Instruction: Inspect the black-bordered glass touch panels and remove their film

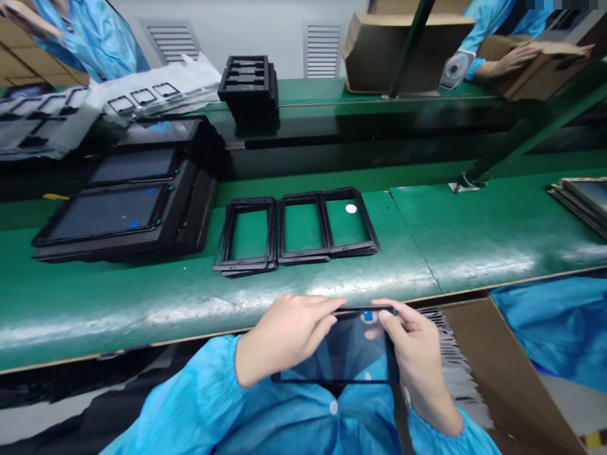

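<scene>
A dark glossy screen panel (341, 354) with a black rim and a small blue tab at its top is held between my hands, just off the bench's front edge. My right hand (415, 347) grips the panel's right side, thumb on the face and a finger along the top. My left hand (294, 332) is closed against its top left edge, fingers together over the rim; the hand hides that corner. Beyond my hands, black rectangular frames (303, 258) lie in three low stacks side by side on the green bench (142, 297).
Left of the frames stand stacked black trays (190, 221) holding screens. Farther back are another tray stack (246, 76), white sheets with frames (156, 91) and a cardboard box (408, 50). A green post (516, 133) rises at right. An open carton (512, 366) sits below. Co-workers are opposite.
</scene>
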